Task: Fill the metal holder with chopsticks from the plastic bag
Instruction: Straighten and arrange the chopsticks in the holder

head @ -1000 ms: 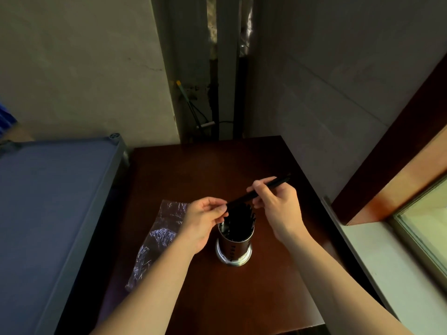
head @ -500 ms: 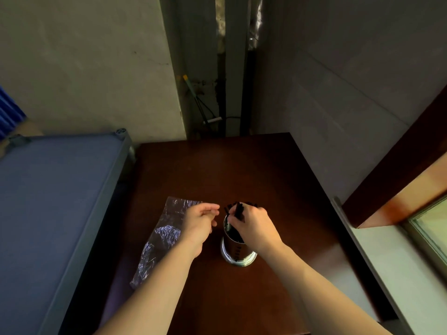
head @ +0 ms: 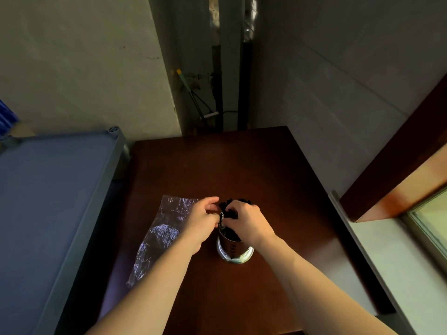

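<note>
Hands meet over a metal holder (head: 233,250) standing upright on a dark wooden worktop (head: 242,165). Right hand (head: 246,222) curls around the black chopsticks (head: 229,209) bundled inside; left hand (head: 202,222) pinches at the holder's rim. Crumpled plastic bag (head: 160,235) lies flat just left, beside a blue bed (head: 48,189).
</note>
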`<state>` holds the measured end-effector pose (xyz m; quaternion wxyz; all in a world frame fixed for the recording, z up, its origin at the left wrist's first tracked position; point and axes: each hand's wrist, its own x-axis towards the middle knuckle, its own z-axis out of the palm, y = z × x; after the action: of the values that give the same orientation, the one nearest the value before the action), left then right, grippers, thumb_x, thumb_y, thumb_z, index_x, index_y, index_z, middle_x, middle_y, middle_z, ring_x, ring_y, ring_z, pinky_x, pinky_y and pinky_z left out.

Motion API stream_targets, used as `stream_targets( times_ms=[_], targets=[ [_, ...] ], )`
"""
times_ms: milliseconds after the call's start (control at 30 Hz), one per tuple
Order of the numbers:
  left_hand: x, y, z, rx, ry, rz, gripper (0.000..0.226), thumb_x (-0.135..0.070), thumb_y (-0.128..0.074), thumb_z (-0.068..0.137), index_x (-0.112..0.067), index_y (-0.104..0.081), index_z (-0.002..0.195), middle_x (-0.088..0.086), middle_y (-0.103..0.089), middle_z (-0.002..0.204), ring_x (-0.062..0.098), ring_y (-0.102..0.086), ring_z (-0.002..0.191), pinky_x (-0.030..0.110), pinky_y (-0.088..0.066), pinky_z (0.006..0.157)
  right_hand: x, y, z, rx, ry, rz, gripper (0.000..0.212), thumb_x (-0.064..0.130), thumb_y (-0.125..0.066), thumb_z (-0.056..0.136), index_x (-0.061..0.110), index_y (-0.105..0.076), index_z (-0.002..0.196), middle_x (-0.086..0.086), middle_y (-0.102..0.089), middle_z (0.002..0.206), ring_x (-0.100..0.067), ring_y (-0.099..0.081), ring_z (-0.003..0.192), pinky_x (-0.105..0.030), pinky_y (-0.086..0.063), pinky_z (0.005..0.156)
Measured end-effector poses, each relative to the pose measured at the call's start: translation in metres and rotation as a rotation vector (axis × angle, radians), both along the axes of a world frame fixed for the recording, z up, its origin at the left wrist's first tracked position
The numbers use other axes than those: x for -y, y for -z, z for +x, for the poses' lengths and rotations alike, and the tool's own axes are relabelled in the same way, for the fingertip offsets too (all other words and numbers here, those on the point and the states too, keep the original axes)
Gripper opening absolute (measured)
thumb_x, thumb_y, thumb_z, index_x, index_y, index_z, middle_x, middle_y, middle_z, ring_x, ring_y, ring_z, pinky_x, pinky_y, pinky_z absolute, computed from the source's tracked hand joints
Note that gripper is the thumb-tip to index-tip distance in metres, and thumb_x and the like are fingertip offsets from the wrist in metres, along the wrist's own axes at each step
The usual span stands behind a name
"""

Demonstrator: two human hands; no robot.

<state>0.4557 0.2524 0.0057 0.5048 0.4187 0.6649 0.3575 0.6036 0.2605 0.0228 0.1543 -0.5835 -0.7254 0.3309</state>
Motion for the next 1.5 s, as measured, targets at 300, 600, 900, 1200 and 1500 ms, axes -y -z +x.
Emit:
stream_targets(
  times_ms=[300,600,900,1200,1500],
  targets=[
    [-0.009,0.002,0.013,-0.342,0.419,0.010,0.114,-0.019,-0.084,0.069,-0.038,-0.015,0.158,-0.007,-0.030,0.159,0.023,-0.039,0.142,0.052,-0.041,0.112,-0.004,-0.020,0.076,-0.150,0.138,0.087,0.061,0.029,-0.081,0.083,0.020,-0.056,0.137,0.004,-0.061,0.124,-0.001,-0.066,0.087,-0.012,-0.054,0.068],
    [-0.021,0.019,0.019,-0.440,0.271,0.168,0.083,-0.006,-0.079,0.080,-0.036,-0.042,0.148,-0.008,-0.060,0.141,0.015,-0.070,0.095,0.031,-0.061,0.086,0.001,0.027,0.061,-0.003,-0.020,-0.096,0.104,0.023,-0.084,0.077,0.019,-0.022,0.161,-0.004,-0.044,0.138,-0.023,-0.061,0.110,-0.025,-0.052,0.086],
    [-0.022,0.012,0.020,-0.306,0.212,0.207,0.038,-0.005,-0.069,0.093,-0.018,-0.068,0.128,0.005,-0.073,0.120,0.005,-0.069,0.083,0.014,-0.055,0.075,-0.029,0.017,0.052,-0.102,-0.029,0.003,0.047,0.020,-0.080,0.083,0.018,-0.064,0.127,0.004,-0.066,0.098,-0.010,-0.066,0.082,-0.015,-0.051,0.065],
    [-0.035,-0.007,0.015,-0.509,0.293,0.212,0.028,-0.015,-0.070,0.092,-0.021,-0.073,0.120,-0.007,-0.073,0.086,0.000,-0.067,0.061,0.017,-0.056,0.064,-0.050,0.005,0.052,-0.078,-0.175,-0.029,0.022,0.015,-0.076,0.088,0.020,-0.068,0.107,0.001,-0.073,0.072,-0.005,-0.071,0.063,-0.013,-0.054,0.056],
    [-0.030,-0.007,0.013,-0.485,0.336,0.144,0.055,-0.014,-0.058,0.086,-0.025,-0.058,0.140,0.005,-0.071,0.124,0.005,-0.069,0.072,0.018,-0.053,0.058,-0.044,0.008,0.059,-0.073,-0.137,0.015,0.044,0.019,-0.066,0.090,0.020,-0.058,0.134,0.003,-0.070,0.121,-0.007,-0.069,0.085,-0.011,-0.050,0.063]
  ],
)
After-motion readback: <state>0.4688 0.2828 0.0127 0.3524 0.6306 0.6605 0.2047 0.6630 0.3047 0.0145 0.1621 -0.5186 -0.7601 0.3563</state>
